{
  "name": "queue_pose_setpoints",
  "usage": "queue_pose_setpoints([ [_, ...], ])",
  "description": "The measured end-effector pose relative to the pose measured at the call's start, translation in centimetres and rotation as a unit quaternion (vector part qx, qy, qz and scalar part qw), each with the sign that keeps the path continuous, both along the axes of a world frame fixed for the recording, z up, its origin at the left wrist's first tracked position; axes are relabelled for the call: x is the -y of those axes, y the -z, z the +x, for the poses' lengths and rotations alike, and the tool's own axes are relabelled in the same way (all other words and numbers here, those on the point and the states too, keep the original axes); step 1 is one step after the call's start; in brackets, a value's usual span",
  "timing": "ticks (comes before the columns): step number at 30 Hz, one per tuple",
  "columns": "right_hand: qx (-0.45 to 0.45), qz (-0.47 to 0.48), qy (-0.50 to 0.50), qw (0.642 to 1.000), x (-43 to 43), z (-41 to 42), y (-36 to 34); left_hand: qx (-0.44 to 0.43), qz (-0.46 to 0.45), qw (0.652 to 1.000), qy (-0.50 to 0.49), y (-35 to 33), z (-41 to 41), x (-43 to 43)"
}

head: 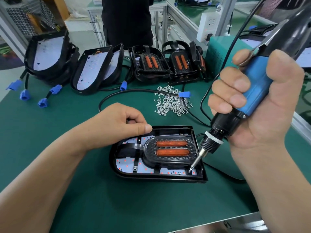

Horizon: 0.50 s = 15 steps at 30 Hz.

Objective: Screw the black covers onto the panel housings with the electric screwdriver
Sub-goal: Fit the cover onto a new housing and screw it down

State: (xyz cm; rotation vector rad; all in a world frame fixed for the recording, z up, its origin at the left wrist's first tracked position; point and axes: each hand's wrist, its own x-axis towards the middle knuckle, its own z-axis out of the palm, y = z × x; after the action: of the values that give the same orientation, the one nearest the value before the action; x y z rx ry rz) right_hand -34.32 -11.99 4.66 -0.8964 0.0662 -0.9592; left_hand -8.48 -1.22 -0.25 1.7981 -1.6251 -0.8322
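Your right hand [262, 101] is wrapped tight round the blue body of the screwdriver [254, 91]. All the fingers are curled round it and the thumb is on the other side. The screwdriver leans, with its top up to the right. Its thin metal tip [191, 168] points down into the near right corner of the housing [158, 177], just beside the edge of the cover [170, 161]. It is too small to tell if a screw sits on the tip.

Your left hand [117, 125] holds the far rim of the housing. The thumb lies on top of the rim and the other fingers are curled up behind it.

The housing lies flat on the green table [67, 157], right in front of you, between your two hands. The cover sits inside it, with two orange strips on top. White board with small red dots shows round the cover.

A pile of small silver screws [170, 105] lies behind the housing. A black cable with a blue plug [183, 94] runs across the pile.

At the back of the table stand more housings. The ones on the left [94, 69] show white board and have no cover on. The ones on the right [151, 64] have covers with orange strips. More blue plugs [25, 95] lie at the far left. A green box [217, 56] stands behind your right hand. A person in black [126, 19] stands past the table.
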Motion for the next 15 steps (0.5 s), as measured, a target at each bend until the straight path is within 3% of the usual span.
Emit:
queue_pose_setpoints([
  [12,-0.005,-0.037,-0.003,0.999,-0.45,-0.14,-0.33,-0.005,-0.005,1.0,-0.001,0.16,0.02,-0.08],
  [15,0.048,-0.026,-0.048,0.997,-0.59,0.1,-0.1,-0.001,-0.007,1.0,-0.001,0.41,-0.29,-0.04],
])
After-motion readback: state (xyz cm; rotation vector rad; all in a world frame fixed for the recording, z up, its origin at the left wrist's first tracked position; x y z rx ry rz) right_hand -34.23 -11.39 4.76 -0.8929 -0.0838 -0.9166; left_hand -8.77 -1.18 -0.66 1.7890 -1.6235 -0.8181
